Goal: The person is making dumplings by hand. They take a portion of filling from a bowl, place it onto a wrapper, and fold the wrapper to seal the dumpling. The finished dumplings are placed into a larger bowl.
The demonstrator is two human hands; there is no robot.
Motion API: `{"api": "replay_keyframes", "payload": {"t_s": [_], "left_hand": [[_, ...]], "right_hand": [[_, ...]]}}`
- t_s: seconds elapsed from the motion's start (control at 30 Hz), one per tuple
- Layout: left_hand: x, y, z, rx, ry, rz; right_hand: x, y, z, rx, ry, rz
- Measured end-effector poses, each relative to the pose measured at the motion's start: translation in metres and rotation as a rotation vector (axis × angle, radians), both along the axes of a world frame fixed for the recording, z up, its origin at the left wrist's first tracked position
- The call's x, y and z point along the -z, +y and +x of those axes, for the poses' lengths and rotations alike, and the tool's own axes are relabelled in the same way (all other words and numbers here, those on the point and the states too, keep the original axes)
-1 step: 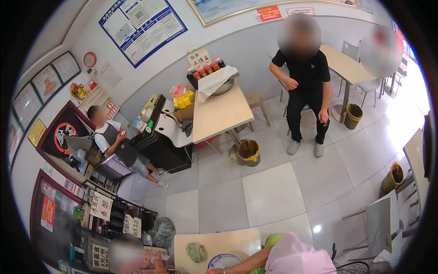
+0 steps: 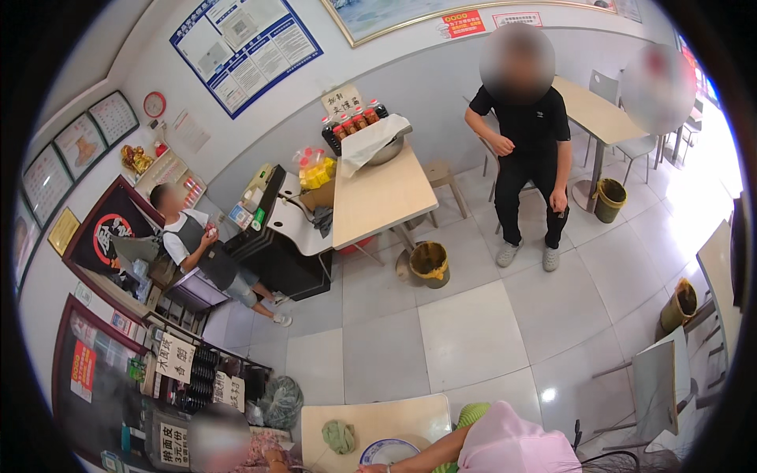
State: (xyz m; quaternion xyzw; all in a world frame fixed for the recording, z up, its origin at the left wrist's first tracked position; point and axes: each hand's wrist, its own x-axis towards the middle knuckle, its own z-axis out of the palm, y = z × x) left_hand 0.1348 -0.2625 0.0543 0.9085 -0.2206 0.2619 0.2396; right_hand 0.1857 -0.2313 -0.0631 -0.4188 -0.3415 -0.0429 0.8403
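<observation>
Neither my left hand nor my right hand shows in the head view. At the lower edge stands a light wood-coloured table (image 2: 430, 411). A crumpled green cloth (image 2: 339, 436) lies on it, beside a white bowl (image 2: 377, 450) with a blue rim, partly cut off by the frame. A person in a pink top (image 2: 512, 441) stretches a bare forearm (image 2: 434, 455) across toward the bowl; that hand is cut off at the lower edge. To the left, a person in a patterned pink top (image 2: 268, 455) is at the table's side.
A seated person in black (image 2: 528, 134) faces this way. Another person (image 2: 205, 244) stands by a black counter (image 2: 303, 272). A second table (image 2: 378, 201) bears bottles and a covered metal basin (image 2: 388, 151). Bins (image 2: 430, 264), chairs, a shelf rack and a plastic bag (image 2: 280, 402) stand around.
</observation>
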Motion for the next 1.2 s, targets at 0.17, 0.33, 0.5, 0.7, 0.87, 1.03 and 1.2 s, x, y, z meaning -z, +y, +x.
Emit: {"api": "replay_keyframes", "payload": {"t_s": [0.17, 0.33, 0.5, 0.7, 0.87, 1.03, 1.2], "left_hand": [[-0.003, -0.002, 0.004, 0.054, 0.0, 0.035], [-0.011, 0.003, 0.005, 0.078, -0.002, 0.057], [-0.008, 0.011, 0.007, 0.121, -0.004, 0.087], [-0.005, 0.028, -0.001, 0.088, 0.052, 0.07], [0.001, 0.04, -0.01, 0.032, 0.183, 0.099], [0.006, 0.044, -0.015, 0.043, 0.047, -0.025], [-0.005, 0.034, -0.017, 0.001, 0.013, -0.03]], "right_hand": [[-0.009, -0.018, -0.004, 0.094, 0.207, -0.066], [-0.022, -0.024, -0.014, 0.225, 0.271, -0.227], [-0.025, -0.029, -0.028, 0.432, 0.292, -0.471], [-0.019, -0.021, -0.05, 0.465, 0.25, -0.707], [-0.025, -0.04, -0.055, 0.375, 0.273, -0.757], [-0.03, -0.032, -0.058, 0.207, 0.39, -0.679], [-0.034, -0.035, -0.06, 0.085, 0.601, -0.506]]}}
